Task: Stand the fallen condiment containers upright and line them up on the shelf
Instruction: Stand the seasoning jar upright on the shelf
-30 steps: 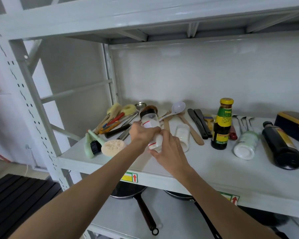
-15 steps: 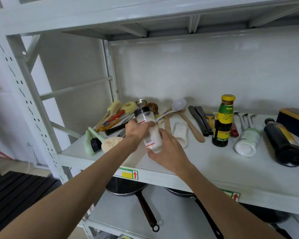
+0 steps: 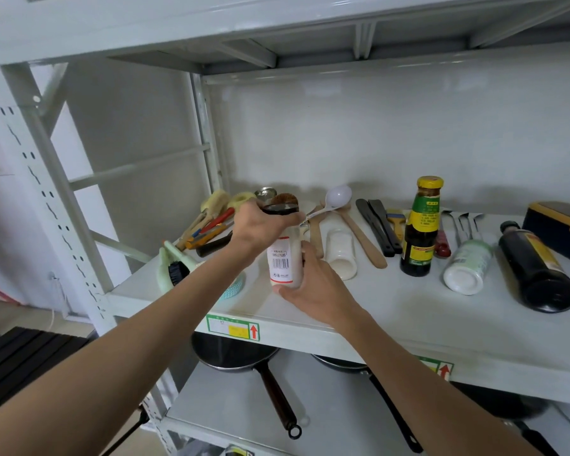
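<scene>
My left hand (image 3: 260, 225) grips the dark cap of the white spice jar (image 3: 283, 258). My right hand (image 3: 313, 284) holds its bottom. The jar is upright near the shelf (image 3: 375, 311) front. If I let go too soon, it could tip off.

White ladle (image 3: 338, 196): at the back, bowl towards the wall.
Wooden spatula (image 3: 362, 236): lying flat just right of the ladle.
Black spatulas (image 3: 379, 227): two side by side, right of the wooden one.
Yellow-handled brush (image 3: 396, 222): beside the black pair.
Metal forks (image 3: 464, 223): further right, heads towards the wall.
Green dish brush (image 3: 173, 268): front left, black bristles.
Sponge wands (image 3: 216, 200): piled back left among red and orange handles.
Dark box with yellow trim (image 3: 560, 228): far right.
Frying pans (image 3: 234, 355): two on the tier below, handles pointing forward.
</scene>
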`<action>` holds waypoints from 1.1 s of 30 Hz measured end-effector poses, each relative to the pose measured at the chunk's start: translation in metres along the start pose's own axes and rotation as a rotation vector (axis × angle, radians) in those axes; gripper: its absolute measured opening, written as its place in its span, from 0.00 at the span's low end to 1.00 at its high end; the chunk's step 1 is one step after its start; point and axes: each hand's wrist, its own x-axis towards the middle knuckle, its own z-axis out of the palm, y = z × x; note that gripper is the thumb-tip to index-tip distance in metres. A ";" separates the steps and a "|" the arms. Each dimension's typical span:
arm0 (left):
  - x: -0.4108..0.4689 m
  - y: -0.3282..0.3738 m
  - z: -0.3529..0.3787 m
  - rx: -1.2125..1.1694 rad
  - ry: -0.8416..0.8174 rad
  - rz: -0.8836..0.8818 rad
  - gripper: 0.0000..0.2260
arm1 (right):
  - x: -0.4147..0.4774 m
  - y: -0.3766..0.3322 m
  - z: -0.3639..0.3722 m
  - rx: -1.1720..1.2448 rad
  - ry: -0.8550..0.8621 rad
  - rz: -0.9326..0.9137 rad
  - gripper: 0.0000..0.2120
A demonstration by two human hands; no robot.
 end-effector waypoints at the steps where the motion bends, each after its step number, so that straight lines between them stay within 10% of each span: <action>1: -0.002 0.001 0.001 0.024 0.003 0.020 0.15 | 0.000 0.000 0.000 0.025 -0.014 -0.001 0.39; 8: -0.012 0.000 0.003 0.170 0.015 -0.034 0.34 | 0.002 0.003 -0.005 0.143 -0.102 0.044 0.29; 17: -0.001 0.018 -0.030 0.409 -0.212 0.348 0.09 | 0.008 0.013 -0.007 0.252 -0.088 0.079 0.30; 33: 0.002 0.014 -0.021 0.680 -0.086 0.548 0.11 | 0.018 0.032 0.003 0.251 -0.086 0.047 0.33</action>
